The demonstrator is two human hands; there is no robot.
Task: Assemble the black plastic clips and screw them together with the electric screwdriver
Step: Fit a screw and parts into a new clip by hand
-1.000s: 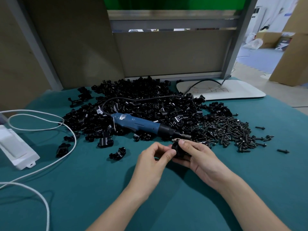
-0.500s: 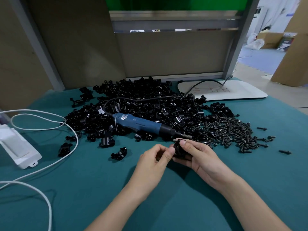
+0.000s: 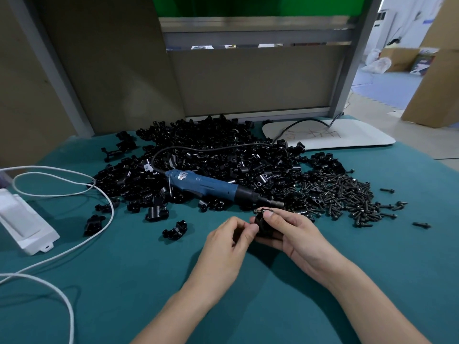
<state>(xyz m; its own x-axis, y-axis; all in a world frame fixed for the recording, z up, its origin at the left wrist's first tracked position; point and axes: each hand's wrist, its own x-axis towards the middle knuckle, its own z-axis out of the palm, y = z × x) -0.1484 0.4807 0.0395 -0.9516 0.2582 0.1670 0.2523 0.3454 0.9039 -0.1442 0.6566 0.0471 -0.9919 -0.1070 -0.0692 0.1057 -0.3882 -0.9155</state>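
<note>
Barely shifted, my left hand [image 3: 231, 244] and right hand [image 3: 290, 232] still pinch the clip [image 3: 263, 223]; I should seat its screw [image 3: 258, 211] squarely before driving.

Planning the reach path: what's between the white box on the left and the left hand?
In the head view, a white cable and two loose black clips lie on the teal cloth between them.
</note>
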